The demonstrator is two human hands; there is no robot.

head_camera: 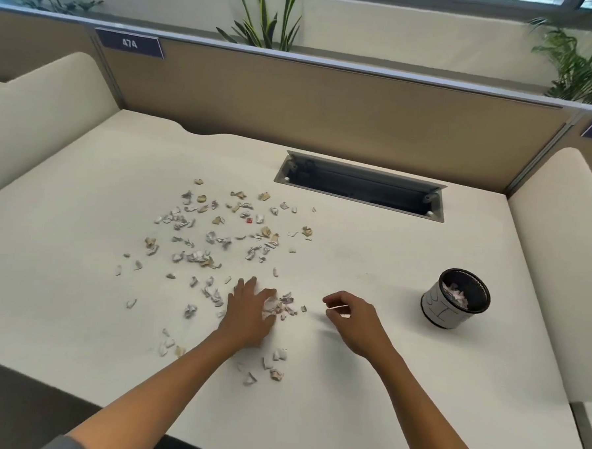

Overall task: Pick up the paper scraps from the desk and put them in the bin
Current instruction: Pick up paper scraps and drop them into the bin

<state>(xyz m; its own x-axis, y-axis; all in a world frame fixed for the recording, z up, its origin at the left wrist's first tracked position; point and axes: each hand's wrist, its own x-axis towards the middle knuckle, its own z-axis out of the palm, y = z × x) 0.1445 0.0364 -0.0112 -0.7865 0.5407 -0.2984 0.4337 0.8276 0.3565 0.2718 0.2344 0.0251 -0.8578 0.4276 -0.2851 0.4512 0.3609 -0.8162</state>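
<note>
left hand [248, 316] flat on scraps [281, 306] | right hand [353, 318] loosely curled - empty | partition tag [130, 43] - "474"

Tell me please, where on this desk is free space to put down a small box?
Bare desk lies between the right hand and the bin, and along the near edge right of the right forearm. The far left corner is bare too. Crowded: paper scraps cover the middle, around the left hand and toward the cable slot.
</note>
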